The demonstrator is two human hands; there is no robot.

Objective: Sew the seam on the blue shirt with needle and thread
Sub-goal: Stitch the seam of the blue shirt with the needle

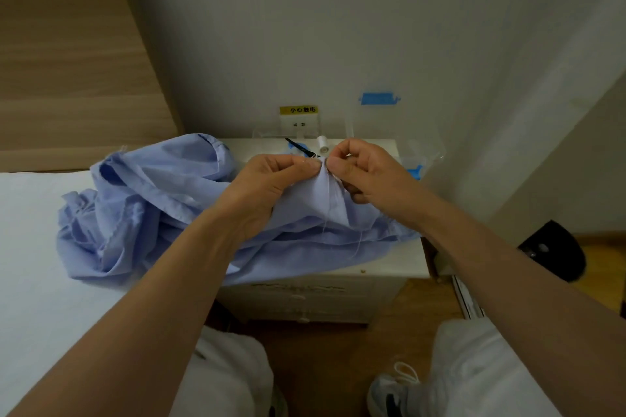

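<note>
Our crumpled light-blue cotton shirt (142, 206) sprawls from the white bed at left onto the small white nightstand (389, 261). Our left hand (267, 186) pinches a raised fold; our right hand (362, 173) pinches just beside it, presumably around the needle, unseen. White thread (326, 213) trails nearward. We should keep the fold taut and the stitches small and even.

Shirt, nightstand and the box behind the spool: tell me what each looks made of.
Shirt: thin woven cloth, matte light blue, probably cotton or a blend; it creases and bunches softly. Nightstand: white painted wood or board, smooth, slightly glossy top with a moulded drawer front. Box: clear hard plastic; the wall shows through it, and it has a blue latch.
</note>
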